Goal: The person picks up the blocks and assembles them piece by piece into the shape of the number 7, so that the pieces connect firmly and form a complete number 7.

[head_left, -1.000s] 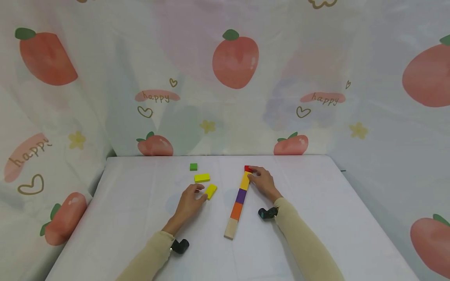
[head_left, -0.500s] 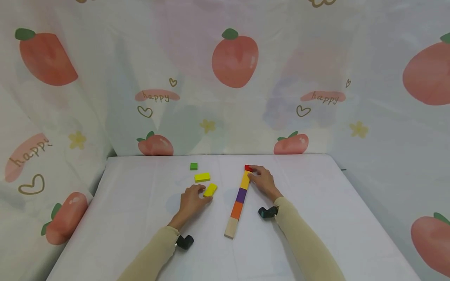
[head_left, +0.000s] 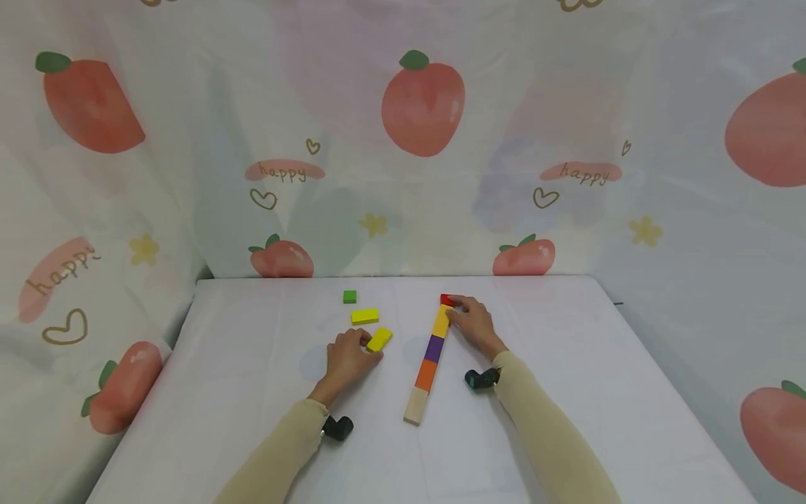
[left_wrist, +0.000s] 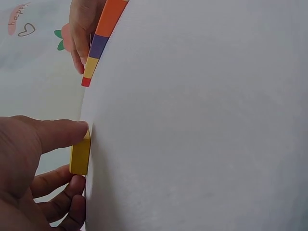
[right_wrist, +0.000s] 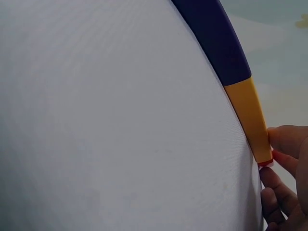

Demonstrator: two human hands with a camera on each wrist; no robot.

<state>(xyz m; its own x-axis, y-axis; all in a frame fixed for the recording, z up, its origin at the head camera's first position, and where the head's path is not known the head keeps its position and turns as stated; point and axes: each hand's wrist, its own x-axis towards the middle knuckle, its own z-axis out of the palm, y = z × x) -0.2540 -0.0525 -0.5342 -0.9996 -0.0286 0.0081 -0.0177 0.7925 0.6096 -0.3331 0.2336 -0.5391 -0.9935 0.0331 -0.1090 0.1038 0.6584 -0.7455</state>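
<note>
In the head view my left hand [head_left: 346,358] pinches a bright yellow block [head_left: 380,339] between thumb and fingers, just above or on the table; the left wrist view shows the thumb on one side of it. A row of blocks slants across the middle: natural wood [head_left: 415,406], orange [head_left: 426,376], purple [head_left: 434,348], amber yellow [head_left: 441,321] and a small red block [head_left: 446,299] at the far end. There my right hand [head_left: 476,327] has curled fingers at the red block and its thumb against the amber one, as the right wrist view shows.
Left of the row's far end lie another yellow block [head_left: 364,316] and a small green block [head_left: 349,297]. The white table [head_left: 535,455] ends at a fruit-patterned cloth [head_left: 403,210] behind. Black wrist cameras hang at both sleeves.
My left hand has moved slightly right and closed its thumb and fingers on the nearer yellow block. The right hand stays at the row's far end.
</note>
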